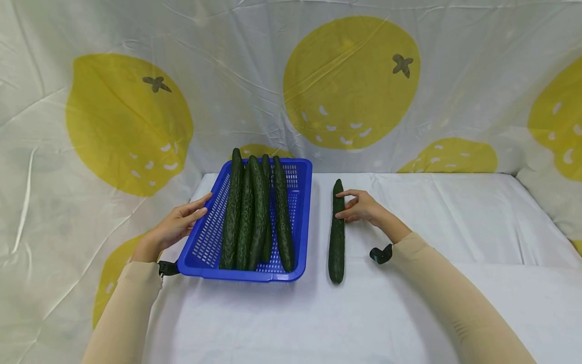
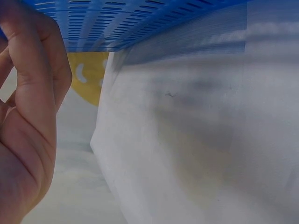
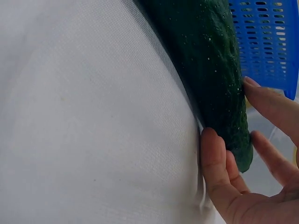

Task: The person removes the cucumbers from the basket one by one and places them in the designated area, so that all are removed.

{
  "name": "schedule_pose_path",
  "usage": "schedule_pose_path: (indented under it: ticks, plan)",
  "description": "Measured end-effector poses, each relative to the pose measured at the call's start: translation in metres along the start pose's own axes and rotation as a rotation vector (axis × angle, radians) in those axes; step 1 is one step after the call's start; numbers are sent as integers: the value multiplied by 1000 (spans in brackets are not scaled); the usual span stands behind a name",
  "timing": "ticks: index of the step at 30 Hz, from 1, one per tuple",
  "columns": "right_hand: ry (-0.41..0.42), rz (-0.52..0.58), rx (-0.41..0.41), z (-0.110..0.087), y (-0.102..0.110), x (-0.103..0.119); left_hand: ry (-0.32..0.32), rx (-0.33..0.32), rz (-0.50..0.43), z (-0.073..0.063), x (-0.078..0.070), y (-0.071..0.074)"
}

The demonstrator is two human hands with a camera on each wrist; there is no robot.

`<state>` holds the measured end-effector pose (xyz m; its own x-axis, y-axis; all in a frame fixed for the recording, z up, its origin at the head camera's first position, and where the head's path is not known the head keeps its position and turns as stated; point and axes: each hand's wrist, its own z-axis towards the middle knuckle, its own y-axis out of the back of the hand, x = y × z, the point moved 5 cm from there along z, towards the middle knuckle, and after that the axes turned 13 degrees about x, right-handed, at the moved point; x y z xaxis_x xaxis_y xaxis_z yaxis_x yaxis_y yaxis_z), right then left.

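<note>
Evidently, both hands were busy above a white cloth (image 1: 282, 323). Right hand (image 1: 361, 208): thumb and fingers pinched a single cucumber (image 1: 337, 242) near its far end, digits on both sides of it, as the right wrist view showed. That cucumber lay lengthwise on the cloth, to the right of a blue basket (image 1: 302, 222) and apart from it, pointing away from the person. Left hand (image 1: 177, 225): touching the basket's left side, thumb and forefinger spread at the rim; could not tell whether the hand was clamped on it. Five more cucumbers (image 1: 231, 222) lay side by side inside, roughly lengthwise, most toward the middle and left; the leftmost one's tip rose past the far rim. Beige sleeves (image 1: 126, 311) covered both forearms. Behind hung a pale curtain (image 1: 241, 65) printed with big yellow lemons.
</note>
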<state>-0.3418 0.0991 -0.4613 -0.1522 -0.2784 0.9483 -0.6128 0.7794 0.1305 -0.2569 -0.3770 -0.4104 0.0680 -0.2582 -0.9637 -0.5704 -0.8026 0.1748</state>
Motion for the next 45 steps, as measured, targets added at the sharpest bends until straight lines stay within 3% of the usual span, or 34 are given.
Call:
schedule_pose_path:
  ticks: [16,32,45]
  plan:
    - [-39,-63,-28,-2,3,9,9,2,0,1,-1,-1]
    - [98,-85,-40,-10,7,78,2,5,-14,-1,-4,-3]
    - [132,-13,-43,-1,-8,119,2,-4,-6,-1,-2,-4]
